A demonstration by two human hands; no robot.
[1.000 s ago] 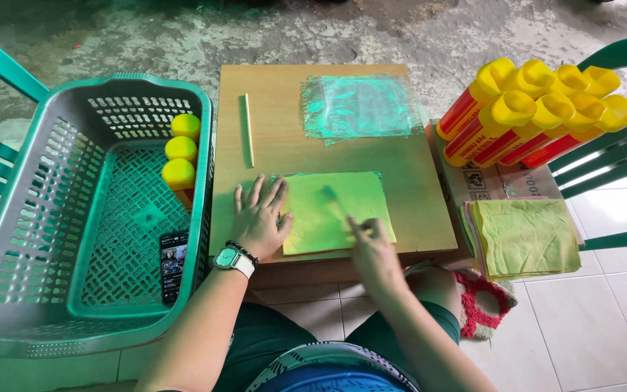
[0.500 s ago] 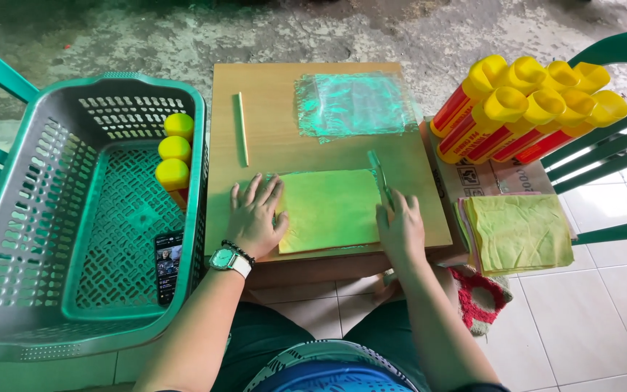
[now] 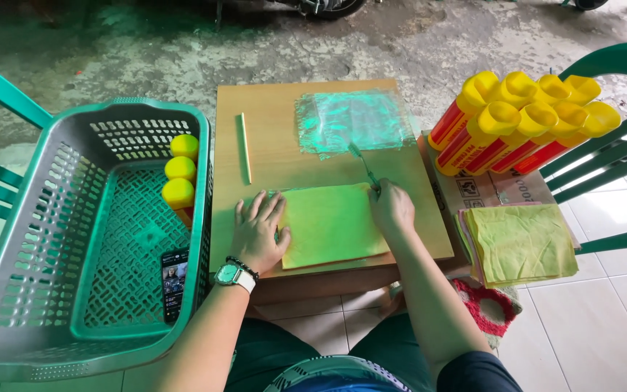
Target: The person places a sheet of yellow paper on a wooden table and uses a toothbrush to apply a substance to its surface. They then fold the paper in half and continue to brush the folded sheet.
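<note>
A yellow-green sheet [image 3: 332, 223] lies flat near the front edge of a small wooden table [image 3: 277, 145]. My left hand [image 3: 259, 234], with a watch on its wrist, presses flat on the sheet's left edge, fingers spread. My right hand [image 3: 391, 209] rests at the sheet's upper right corner and grips a thin green stick-like tool [image 3: 363, 164] that points away toward a clear plastic sheet [image 3: 353, 121] lying at the table's far side. A thin pale stick [image 3: 244, 147] lies on the table to the left.
A green plastic basket [image 3: 74, 239] at the left holds three yellow-capped tubes [image 3: 179, 174] and a phone [image 3: 174, 283]. At the right, several red-and-yellow tubes [image 3: 524, 120] lie stacked on a cardboard box, with folded yellow cloths [image 3: 520, 243] below. Green chairs flank both sides.
My right hand has moved from the middle of the sheet to its right edge and then up to the upper right corner, the tool now pointing away. The left hand stays put.
</note>
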